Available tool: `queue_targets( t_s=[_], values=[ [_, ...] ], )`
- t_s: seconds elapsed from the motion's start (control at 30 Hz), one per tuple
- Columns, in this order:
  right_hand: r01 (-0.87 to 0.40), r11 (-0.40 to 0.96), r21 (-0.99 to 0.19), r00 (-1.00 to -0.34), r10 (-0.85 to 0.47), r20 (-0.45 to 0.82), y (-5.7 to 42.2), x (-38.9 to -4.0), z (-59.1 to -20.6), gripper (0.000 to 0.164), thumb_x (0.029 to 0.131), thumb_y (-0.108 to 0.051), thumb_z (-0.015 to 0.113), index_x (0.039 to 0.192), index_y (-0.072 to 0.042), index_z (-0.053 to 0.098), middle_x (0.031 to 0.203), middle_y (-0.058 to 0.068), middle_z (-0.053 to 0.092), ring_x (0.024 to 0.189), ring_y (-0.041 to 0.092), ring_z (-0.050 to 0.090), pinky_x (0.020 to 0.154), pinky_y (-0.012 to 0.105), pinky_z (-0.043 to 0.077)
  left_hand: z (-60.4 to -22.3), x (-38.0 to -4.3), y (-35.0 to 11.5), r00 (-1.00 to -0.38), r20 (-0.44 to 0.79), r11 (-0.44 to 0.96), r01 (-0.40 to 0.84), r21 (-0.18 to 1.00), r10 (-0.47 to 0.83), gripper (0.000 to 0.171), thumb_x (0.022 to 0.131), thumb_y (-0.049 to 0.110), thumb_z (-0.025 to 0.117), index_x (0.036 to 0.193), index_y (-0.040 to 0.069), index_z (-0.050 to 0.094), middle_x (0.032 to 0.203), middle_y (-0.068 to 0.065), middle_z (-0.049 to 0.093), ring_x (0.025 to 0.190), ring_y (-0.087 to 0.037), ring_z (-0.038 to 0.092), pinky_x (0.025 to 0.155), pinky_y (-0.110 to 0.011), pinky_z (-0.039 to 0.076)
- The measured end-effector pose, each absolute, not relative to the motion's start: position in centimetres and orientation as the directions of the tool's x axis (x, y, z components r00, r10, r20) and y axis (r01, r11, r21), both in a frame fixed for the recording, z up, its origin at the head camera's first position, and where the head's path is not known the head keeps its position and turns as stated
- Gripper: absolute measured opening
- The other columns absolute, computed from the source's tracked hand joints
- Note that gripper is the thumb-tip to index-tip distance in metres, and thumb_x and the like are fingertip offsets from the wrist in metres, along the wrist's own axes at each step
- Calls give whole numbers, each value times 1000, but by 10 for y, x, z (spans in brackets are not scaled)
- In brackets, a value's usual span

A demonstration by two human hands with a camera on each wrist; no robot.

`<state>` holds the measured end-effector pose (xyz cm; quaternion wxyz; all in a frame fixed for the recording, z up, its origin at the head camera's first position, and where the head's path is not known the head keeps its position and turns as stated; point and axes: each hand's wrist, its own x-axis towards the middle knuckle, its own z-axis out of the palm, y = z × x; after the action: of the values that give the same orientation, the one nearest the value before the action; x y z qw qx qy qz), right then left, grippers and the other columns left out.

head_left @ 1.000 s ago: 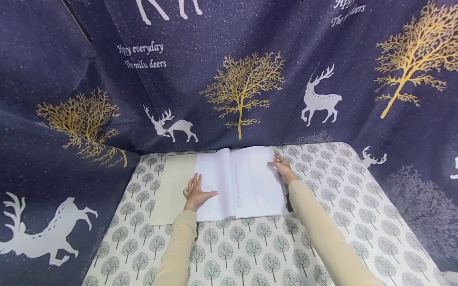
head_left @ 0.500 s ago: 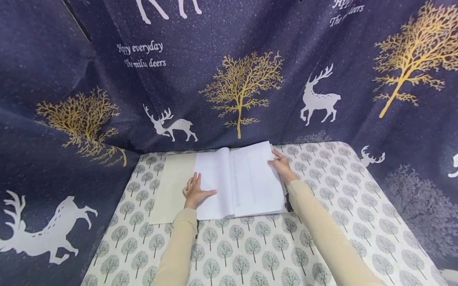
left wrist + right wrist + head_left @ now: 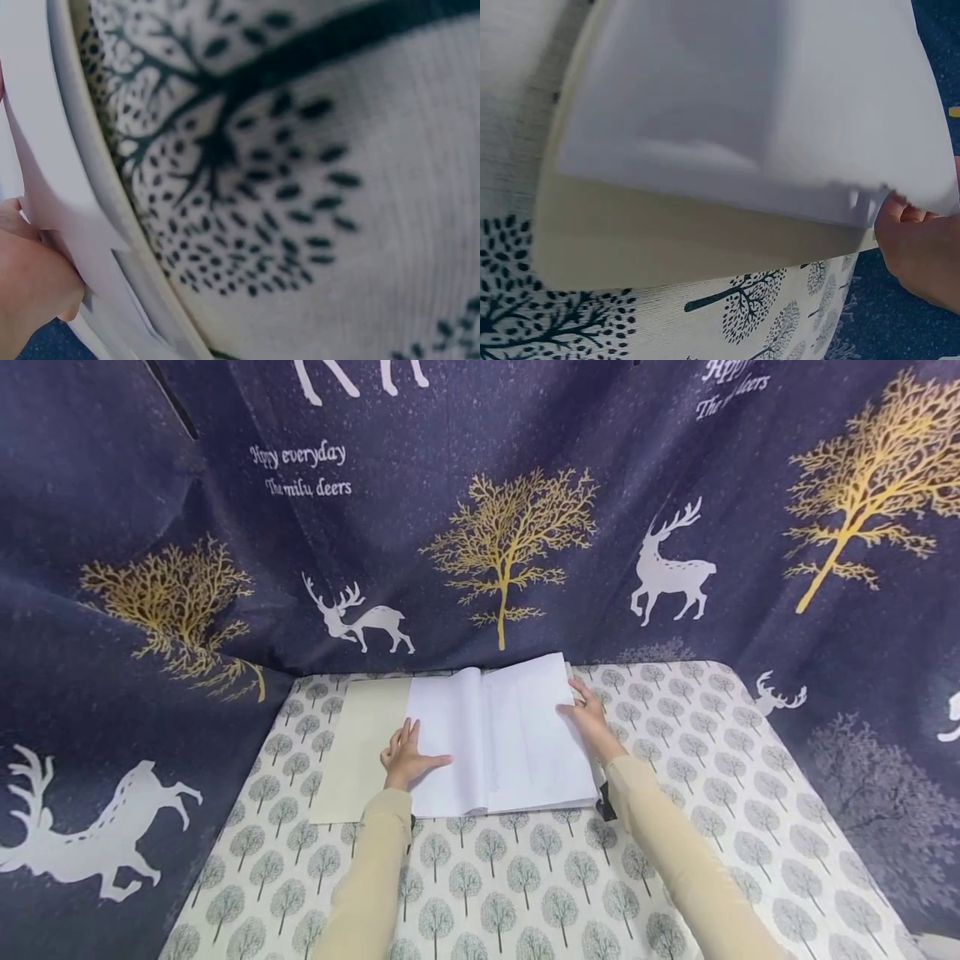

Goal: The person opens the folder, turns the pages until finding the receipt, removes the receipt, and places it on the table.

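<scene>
A wide book lies open on the table, with white pages and a cream cover flap spread to the left. My left hand rests on the left page, thumb stretched toward the middle fold and fingers spread. In the left wrist view, part of that hand shows beside the book's edge. At the right edge, my right hand pinches a page's margin. The right wrist view shows that page bowed upward above the cream back cover, with the right hand at its edge.
A white tablecloth printed with trees covers the table. Behind it hangs a dark blue curtain with deer and golden trees. A black strap sits at the right wrist.
The right page's far corner has risen a little and the page has tilted at my right hand. My left hand stays on the left page. The view has shifted slightly.
</scene>
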<state>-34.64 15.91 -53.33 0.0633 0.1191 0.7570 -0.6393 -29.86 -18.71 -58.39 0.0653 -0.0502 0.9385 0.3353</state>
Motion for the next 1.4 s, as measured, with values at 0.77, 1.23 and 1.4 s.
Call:
queue_targets(
  t_s=[0.77, 1.23, 1.4],
  values=[
    [273, 262, -926, -962, 53, -269, 152, -316, -537, 65, 93, -20, 59, 152, -22, 32, 165, 13, 12, 149, 42, 15, 120, 62, 15, -580, -301, -188, -989, -143, 762, -126, 635, -45, 98, 79, 46, 74, 156, 16, 23, 167, -9, 3, 150, -33, 9, 113, -59, 13],
    [245, 129, -961, -968, -20, -249, 136, -290, -529, 74, 92, -17, 60, 155, -23, 23, 167, 10, 0, 152, 40, 0, 123, 59, 6, -576, -292, -187, -990, -125, 731, -133, 669, -66, 95, 77, 38, 77, 154, 12, 28, 166, -10, 7, 149, -34, 11, 115, -59, 11],
    [238, 104, -966, -971, -1, -240, 127, -285, -525, 81, 90, -16, 61, 157, -24, 17, 167, 9, 0, 153, 39, 0, 123, 58, 4, -581, -292, -188, -993, -84, 711, -115, 694, -79, 92, 75, 36, 80, 151, 10, 35, 165, -12, 14, 148, -36, 15, 115, -60, 13]
  ],
)
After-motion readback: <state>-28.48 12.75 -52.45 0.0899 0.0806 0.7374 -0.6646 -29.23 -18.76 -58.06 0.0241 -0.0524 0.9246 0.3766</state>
